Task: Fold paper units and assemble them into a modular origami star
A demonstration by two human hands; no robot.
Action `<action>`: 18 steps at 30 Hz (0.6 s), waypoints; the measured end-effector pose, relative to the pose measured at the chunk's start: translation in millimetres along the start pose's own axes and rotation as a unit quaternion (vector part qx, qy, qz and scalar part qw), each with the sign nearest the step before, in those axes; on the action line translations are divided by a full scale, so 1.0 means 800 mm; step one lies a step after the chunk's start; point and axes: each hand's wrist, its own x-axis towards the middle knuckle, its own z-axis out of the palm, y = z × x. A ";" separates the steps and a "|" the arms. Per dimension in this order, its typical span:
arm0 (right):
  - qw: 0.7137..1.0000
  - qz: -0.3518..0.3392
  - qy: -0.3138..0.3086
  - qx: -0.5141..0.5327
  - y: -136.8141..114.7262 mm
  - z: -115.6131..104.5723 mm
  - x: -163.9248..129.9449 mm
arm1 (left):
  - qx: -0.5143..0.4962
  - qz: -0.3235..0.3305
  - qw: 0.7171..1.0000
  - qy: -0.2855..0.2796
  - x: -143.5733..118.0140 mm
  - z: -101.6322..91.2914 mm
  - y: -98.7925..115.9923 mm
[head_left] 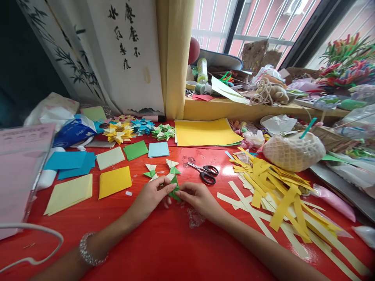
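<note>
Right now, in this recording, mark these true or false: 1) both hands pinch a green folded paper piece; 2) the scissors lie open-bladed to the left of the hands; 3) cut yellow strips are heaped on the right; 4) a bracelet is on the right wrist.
1) True: the left hand and right hand meet on the green folded paper piece.
2) False: the scissors lie shut, beyond the right hand.
3) True: the yellow strips pile up on the right of the red table.
4) False: the bracelet is on the left wrist.

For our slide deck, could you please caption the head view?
Both hands, left hand and right hand, pinch a green folded paper piece over a red table, scissors nearby.
</note>
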 end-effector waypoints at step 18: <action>0.990 0.017 0.032 0.136 -0.001 -0.002 0.001 | 0.339 0.313 0.879 0.117 -0.005 -0.008 -0.002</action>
